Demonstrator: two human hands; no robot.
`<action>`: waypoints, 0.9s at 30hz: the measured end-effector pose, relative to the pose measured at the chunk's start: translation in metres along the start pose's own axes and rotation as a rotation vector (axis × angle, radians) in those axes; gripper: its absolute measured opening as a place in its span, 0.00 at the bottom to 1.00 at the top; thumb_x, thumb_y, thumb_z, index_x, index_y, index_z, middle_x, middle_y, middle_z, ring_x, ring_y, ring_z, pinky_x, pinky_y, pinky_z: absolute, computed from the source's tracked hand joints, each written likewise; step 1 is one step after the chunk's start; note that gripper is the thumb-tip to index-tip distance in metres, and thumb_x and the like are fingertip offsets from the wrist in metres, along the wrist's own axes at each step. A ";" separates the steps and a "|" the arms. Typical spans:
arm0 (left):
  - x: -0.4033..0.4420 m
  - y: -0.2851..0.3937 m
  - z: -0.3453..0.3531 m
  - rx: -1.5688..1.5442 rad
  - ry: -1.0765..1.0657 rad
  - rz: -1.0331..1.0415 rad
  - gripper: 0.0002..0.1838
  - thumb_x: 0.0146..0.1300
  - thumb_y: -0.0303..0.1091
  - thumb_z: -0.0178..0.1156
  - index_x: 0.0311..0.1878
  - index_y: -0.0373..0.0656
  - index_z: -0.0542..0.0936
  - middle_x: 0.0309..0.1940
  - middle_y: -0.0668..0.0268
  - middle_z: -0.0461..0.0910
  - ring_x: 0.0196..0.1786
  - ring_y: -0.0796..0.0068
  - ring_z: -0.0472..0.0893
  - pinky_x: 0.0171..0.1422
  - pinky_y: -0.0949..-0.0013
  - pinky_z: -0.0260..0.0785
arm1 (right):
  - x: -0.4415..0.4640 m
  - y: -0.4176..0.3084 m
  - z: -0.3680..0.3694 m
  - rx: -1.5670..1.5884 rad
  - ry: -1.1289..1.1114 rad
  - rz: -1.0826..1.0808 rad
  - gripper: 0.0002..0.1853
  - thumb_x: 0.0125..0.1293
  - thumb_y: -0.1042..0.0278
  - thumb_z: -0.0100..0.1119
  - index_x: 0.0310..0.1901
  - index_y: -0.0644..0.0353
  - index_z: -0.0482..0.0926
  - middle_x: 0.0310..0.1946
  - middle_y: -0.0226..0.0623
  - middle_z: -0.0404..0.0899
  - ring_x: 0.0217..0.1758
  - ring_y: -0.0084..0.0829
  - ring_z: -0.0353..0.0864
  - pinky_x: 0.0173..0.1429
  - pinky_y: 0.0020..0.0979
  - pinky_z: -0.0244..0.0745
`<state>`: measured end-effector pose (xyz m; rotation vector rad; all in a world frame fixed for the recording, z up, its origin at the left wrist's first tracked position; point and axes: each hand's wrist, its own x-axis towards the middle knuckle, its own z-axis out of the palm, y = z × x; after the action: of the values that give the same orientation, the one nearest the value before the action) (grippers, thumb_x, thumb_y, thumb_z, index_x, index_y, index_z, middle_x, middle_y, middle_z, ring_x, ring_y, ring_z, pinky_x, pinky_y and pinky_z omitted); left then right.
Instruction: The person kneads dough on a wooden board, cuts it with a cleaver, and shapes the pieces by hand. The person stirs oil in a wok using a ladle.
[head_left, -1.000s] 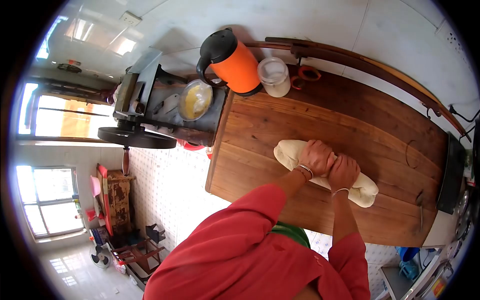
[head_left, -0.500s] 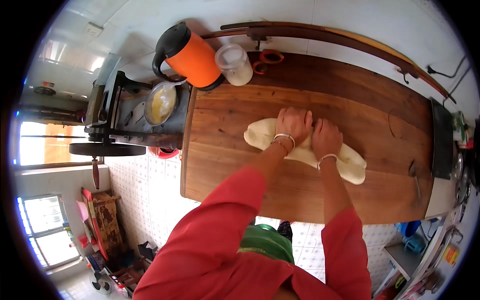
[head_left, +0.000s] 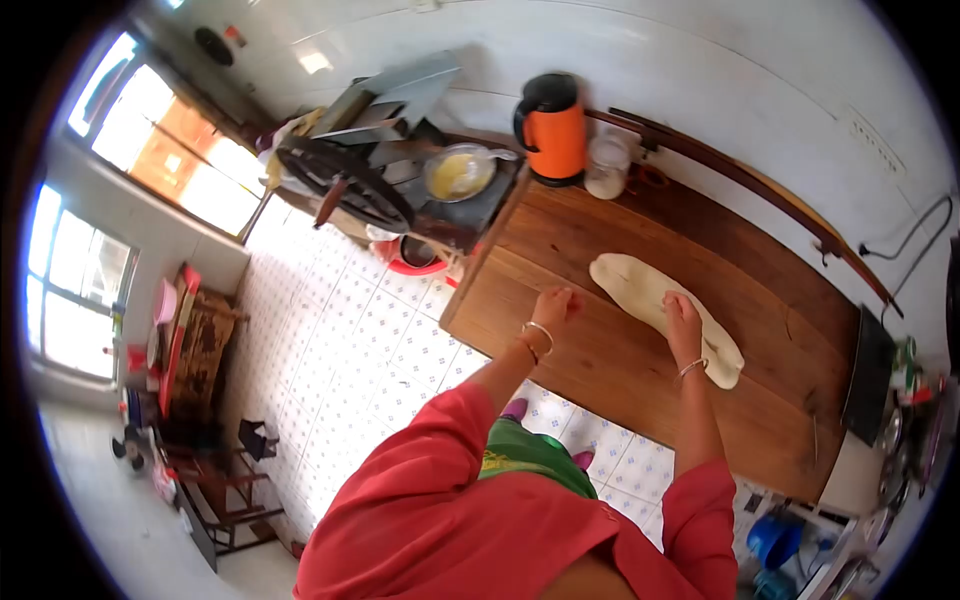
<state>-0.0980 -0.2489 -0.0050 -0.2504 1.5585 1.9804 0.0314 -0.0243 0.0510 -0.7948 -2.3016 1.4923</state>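
Observation:
A long, pale roll of dough (head_left: 640, 288) lies slantwise on the wooden table (head_left: 590, 350). My right hand (head_left: 683, 322) is curled at the middle of the roll, its fingers against the dough. To the left of the dough and apart from it, my left hand (head_left: 558, 307) hovers over the table with its fingers folded in. Nothing shows in that left hand. Each wrist wears a light bracelet.
At the table's back left stand an orange jug (head_left: 556, 140) with a black lid and a clear jar (head_left: 607, 168). A bowl with yellow contents (head_left: 460, 175) sits beside a machine with a black handwheel (head_left: 345, 185). A dark panel (head_left: 866, 375) borders the right end.
Both hands were pressing the dough together. My left hand has come off it toward the left, while my right hand stays on it. The view has turned and shifted left.

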 end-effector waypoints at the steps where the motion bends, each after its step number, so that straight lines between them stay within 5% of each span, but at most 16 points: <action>1: -0.015 0.007 -0.012 -0.021 0.024 0.026 0.11 0.71 0.38 0.53 0.42 0.42 0.79 0.33 0.65 0.83 0.37 0.73 0.83 0.40 0.67 0.77 | 0.001 -0.018 0.014 0.057 -0.038 -0.066 0.18 0.72 0.59 0.52 0.51 0.66 0.80 0.41 0.41 0.84 0.44 0.30 0.81 0.53 0.29 0.73; 3: -0.036 0.018 -0.022 -0.158 0.011 -0.128 0.09 0.70 0.36 0.53 0.42 0.42 0.79 0.35 0.65 0.82 0.37 0.72 0.83 0.44 0.67 0.79 | 0.003 -0.051 0.036 0.042 -0.112 -0.116 0.16 0.70 0.63 0.54 0.50 0.65 0.80 0.41 0.38 0.84 0.43 0.28 0.82 0.51 0.29 0.75; 17: 0.018 0.227 -0.107 -0.501 -0.205 0.055 0.11 0.73 0.37 0.51 0.46 0.41 0.78 0.37 0.66 0.82 0.41 0.74 0.82 0.50 0.71 0.75 | 0.109 -0.324 0.267 0.050 -0.443 -0.470 0.13 0.72 0.72 0.54 0.53 0.68 0.77 0.44 0.37 0.84 0.45 0.24 0.82 0.52 0.26 0.77; 19: 0.029 0.240 -0.119 -0.522 -0.195 0.063 0.11 0.73 0.38 0.51 0.46 0.41 0.77 0.37 0.66 0.82 0.41 0.74 0.82 0.50 0.71 0.75 | 0.120 -0.354 0.292 0.032 -0.440 -0.514 0.14 0.70 0.72 0.55 0.54 0.68 0.77 0.47 0.39 0.83 0.47 0.28 0.82 0.53 0.28 0.77; 21: 0.040 0.246 -0.128 -0.537 -0.223 0.086 0.11 0.73 0.38 0.51 0.47 0.41 0.77 0.37 0.66 0.82 0.41 0.75 0.82 0.50 0.71 0.75 | 0.137 -0.371 0.315 -0.145 -0.331 -0.777 0.16 0.69 0.71 0.57 0.56 0.67 0.76 0.49 0.43 0.83 0.48 0.32 0.82 0.53 0.30 0.77; 27: 0.063 0.257 -0.144 -0.582 -0.232 0.074 0.12 0.72 0.39 0.51 0.47 0.41 0.77 0.37 0.66 0.82 0.40 0.75 0.81 0.49 0.71 0.74 | 0.165 -0.402 0.355 -0.189 -0.376 -0.679 0.16 0.66 0.67 0.59 0.53 0.64 0.78 0.44 0.49 0.83 0.44 0.44 0.83 0.49 0.38 0.76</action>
<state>-0.3223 -0.3959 0.1324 -0.1834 0.8343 2.3886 -0.4007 -0.3188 0.2537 0.2650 -2.6124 1.1810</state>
